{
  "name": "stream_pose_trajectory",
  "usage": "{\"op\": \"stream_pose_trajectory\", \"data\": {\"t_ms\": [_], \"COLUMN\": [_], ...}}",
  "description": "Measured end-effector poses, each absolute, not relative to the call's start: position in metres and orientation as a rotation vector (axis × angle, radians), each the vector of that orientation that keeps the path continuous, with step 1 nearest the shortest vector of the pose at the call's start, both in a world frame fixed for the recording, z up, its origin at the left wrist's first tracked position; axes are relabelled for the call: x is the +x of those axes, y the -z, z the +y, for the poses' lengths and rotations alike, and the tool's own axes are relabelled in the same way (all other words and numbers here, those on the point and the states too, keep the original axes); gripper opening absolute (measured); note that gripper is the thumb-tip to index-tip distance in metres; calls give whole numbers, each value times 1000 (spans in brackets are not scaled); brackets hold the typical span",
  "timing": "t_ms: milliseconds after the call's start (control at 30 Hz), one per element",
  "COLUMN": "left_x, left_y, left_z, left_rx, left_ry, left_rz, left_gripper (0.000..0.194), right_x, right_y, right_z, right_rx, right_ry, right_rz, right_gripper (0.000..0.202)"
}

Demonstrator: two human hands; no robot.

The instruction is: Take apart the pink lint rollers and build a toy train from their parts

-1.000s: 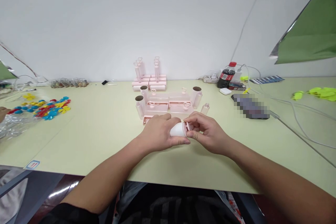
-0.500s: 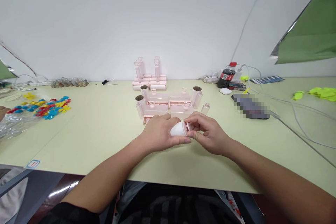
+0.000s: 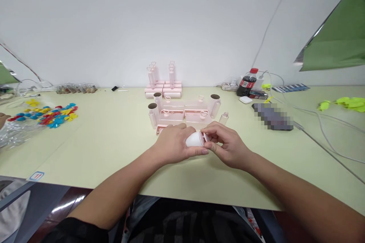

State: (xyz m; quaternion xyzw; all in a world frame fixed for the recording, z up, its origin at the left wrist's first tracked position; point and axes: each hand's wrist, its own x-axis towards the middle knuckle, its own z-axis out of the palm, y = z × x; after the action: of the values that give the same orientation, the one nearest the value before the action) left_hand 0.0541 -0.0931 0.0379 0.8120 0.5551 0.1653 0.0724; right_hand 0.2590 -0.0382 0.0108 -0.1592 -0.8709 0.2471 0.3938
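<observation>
Above the near part of the table, my left hand (image 3: 173,144) is wrapped around a white roll (image 3: 194,139) with a pink rim at its right end. My right hand (image 3: 228,145) pinches a small pink end piece (image 3: 205,137) against that rim, between thumb and fingers. Part of the roll is hidden under my left palm. Just beyond my hands lie open pink cases (image 3: 172,115) with clear covers. Several rolls with brown cardboard cores, such as one upright roll (image 3: 214,102), and small clear pink bottles (image 3: 223,118) stand around them.
Pink pieces with heart-shaped loops (image 3: 171,74) stand on cases by the wall. At right are a cola bottle (image 3: 247,82), a blurred dark phone (image 3: 272,117), a white square box (image 3: 245,100) and cables. Colourful plastic flowers (image 3: 55,120) and clear bags (image 3: 17,134) lie at left.
Both hands keep the same hold on the roll and its end piece. The whole view has shifted very slightly; nothing on the table has visibly moved.
</observation>
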Motion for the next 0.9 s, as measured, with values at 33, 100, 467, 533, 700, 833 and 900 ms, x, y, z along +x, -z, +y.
{"op": "stream_pose_trajectory", "data": {"t_ms": [33,100,467,533,700,833,900], "left_x": [54,54,54,54,52,53,53], "left_y": [-37,-36,-36,-36,-37,-38,-39], "left_z": [-93,-93,-92,-92,-91,-92,-92], "left_rx": [2439,2433,2331,2271,2193,2185,2185], "left_ry": [-502,-514,-620,-652,-729,-725,-709], "left_rz": [1668,1671,1624,1576,1503,1507,1516], "left_gripper": [71,70,65,62,56,56,56], "right_x": [259,259,260,260,258,258,258], "right_y": [-11,-11,-12,-12,-12,-13,-13], "right_z": [-38,-39,-37,-37,-38,-38,-39], "right_rx": [-403,-399,-360,-352,-352,-356,-357], "right_ry": [-624,-623,-575,-558,-504,-495,-497], "right_rz": [-2207,-2202,-2235,-2249,-2258,-2249,-2246], "right_gripper": [18,18,19,19,19,19,20]}}
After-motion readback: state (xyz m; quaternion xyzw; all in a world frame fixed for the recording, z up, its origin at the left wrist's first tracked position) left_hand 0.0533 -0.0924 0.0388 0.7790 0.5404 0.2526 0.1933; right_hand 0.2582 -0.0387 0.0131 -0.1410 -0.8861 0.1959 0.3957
